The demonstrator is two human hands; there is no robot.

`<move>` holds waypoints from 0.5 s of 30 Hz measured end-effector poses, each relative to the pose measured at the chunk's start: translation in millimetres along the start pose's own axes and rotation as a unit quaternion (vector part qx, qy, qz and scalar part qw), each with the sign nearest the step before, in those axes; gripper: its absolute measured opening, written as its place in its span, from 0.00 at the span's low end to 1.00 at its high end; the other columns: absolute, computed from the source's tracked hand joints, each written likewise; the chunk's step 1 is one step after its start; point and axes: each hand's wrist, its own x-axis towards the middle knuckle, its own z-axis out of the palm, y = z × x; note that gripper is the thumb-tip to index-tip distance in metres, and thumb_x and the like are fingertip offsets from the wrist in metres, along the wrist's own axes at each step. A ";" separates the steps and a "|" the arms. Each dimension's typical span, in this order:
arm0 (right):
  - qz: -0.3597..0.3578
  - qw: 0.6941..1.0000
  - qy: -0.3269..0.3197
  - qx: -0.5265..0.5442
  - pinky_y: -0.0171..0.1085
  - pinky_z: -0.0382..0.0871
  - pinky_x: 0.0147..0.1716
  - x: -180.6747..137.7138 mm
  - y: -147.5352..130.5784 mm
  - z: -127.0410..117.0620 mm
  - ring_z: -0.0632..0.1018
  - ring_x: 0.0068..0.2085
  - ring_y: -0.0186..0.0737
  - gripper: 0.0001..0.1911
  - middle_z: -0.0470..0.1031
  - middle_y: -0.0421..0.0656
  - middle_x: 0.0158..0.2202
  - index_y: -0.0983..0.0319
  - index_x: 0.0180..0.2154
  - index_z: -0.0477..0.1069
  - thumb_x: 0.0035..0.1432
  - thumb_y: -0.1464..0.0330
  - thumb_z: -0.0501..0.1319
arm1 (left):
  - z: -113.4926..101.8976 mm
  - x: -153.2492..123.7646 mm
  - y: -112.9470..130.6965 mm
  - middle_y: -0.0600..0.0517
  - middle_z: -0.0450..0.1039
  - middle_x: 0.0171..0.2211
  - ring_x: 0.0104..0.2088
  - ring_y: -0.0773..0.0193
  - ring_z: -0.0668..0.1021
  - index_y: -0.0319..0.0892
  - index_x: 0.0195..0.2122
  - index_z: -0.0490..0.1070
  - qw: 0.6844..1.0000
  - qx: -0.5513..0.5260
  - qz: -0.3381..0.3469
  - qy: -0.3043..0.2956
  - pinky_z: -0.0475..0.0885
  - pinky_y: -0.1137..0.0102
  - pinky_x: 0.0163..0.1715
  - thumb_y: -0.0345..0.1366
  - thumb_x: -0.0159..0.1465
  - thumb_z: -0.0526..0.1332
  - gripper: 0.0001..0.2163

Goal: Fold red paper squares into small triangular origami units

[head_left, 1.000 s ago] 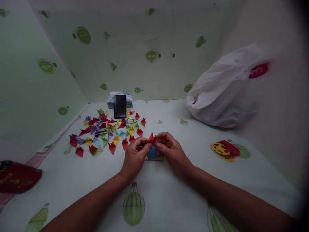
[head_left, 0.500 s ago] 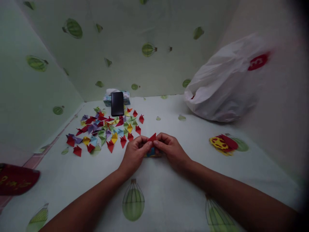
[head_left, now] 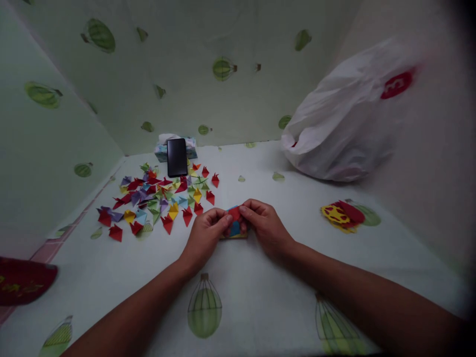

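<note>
Between both hands is a small red piece of folded paper (head_left: pixel 235 213), pinched at its two sides. My left hand (head_left: pixel 208 233) grips its left side between thumb and fingers. On the right side, my right hand (head_left: pixel 266 225) does the same, closed on the paper. Just beneath the fingers lies a small stack of coloured paper (head_left: pixel 235 231), showing blue with a yellowish edge; the hands hide most of it. To the left spreads a group of folded paper cranes (head_left: pixel 154 196) in red, yellow, green, blue and purple.
At the back, a black phone (head_left: pixel 176 157) leans on a tissue box (head_left: pixel 191 148). A white plastic bag (head_left: pixel 334 129) stands at the right rear. Red and yellow paper cut-outs (head_left: pixel 342 215) lie to the right. A dark red item with gold marks (head_left: pixel 26 280) sits at the left edge.
The red paper has gone from a raised pointed shape to a flatter one held lower, and more of the blue beneath it shows. The camera view has shifted slightly.
</note>
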 end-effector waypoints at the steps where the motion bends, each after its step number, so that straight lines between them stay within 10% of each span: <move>1: 0.002 1.000 0.003 0.004 0.33 0.61 0.25 0.0 -0.2 0.3 0.68 0.22 0.30 0.13 0.70 0.36 0.20 0.63 0.26 0.70 0.57 0.63 0.66 | -0.4 1.0 -1.3 0.55 0.71 0.23 0.24 0.70 0.70 0.38 0.29 0.74 1.000 -0.008 0.000 0.009 0.65 0.74 0.28 0.42 0.58 0.67 0.11; 15: -0.007 0.999 -0.033 0.032 0.32 0.64 0.27 0.8 2.6 1.2 0.70 0.24 0.29 0.09 0.73 0.36 0.25 0.63 0.31 0.72 0.57 0.64 0.67 | -0.7 2.9 -6.2 0.54 0.72 0.25 0.24 0.72 0.72 0.36 0.29 0.73 0.982 -0.178 -0.069 0.002 0.68 0.76 0.27 0.41 0.56 0.70 0.12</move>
